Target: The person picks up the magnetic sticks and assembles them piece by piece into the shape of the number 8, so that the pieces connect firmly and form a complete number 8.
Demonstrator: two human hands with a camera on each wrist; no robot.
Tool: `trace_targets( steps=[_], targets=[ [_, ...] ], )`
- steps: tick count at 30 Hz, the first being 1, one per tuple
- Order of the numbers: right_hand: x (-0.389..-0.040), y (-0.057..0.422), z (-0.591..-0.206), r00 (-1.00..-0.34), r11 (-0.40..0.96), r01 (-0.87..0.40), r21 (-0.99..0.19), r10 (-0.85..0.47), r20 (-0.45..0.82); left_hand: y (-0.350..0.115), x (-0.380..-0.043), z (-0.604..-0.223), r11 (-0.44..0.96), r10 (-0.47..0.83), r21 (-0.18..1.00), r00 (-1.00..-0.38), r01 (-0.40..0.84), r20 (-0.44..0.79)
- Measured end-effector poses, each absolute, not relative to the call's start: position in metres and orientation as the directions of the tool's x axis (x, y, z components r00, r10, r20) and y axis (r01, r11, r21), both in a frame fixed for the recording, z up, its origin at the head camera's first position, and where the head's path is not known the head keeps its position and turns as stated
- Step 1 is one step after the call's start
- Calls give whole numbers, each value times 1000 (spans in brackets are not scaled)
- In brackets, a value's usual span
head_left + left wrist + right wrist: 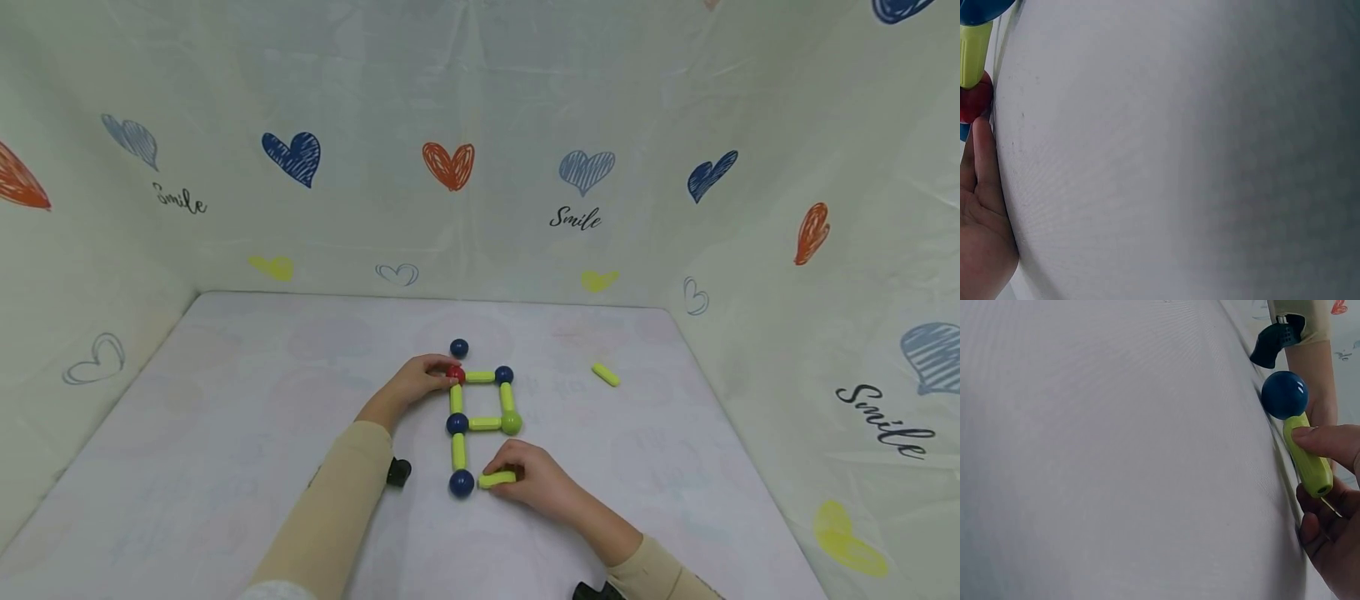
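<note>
On the white table, several yellow-green rods and coloured balls form a square with a tail toward the front. My left hand [416,383] holds the red ball [455,375] at the square's back left corner, fingers and thumb on either side. My right hand [542,482] pinches a loose yellow-green rod [497,479] between thumb and fingers. That rod points at the dark blue ball [461,483] at the tail's front end; in the right wrist view its tip overlaps the blue ball [1284,395]. A green ball [511,422] forms the square's front right corner.
A separate dark blue ball [459,348] sits just behind the red one. Another yellow-green rod [605,374] lies apart at the back right. A heart-printed curtain [510,100] closes off the back and sides. Black wrist-worn devices [399,472] show by both sleeves.
</note>
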State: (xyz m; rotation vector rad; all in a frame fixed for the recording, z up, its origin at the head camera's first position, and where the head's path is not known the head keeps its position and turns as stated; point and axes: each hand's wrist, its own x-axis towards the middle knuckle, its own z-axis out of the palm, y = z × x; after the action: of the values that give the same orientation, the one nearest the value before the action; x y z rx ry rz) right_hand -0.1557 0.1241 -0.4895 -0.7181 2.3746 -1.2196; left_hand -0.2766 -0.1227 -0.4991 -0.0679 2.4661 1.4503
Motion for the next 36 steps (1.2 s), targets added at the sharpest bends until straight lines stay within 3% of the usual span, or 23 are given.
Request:
trace_targets(
  steps=[27,36],
  targets=[
    [-159,121,-489,-779,494,-291,-819,-619,-97,-124,-277,-497,460,114,868,-957,-185,-265],
    [-172,125,-470,-812,510,-331,-794,-583,-36,-124,-276,-497,485,106,854,-957,-189,-272]
  ],
)
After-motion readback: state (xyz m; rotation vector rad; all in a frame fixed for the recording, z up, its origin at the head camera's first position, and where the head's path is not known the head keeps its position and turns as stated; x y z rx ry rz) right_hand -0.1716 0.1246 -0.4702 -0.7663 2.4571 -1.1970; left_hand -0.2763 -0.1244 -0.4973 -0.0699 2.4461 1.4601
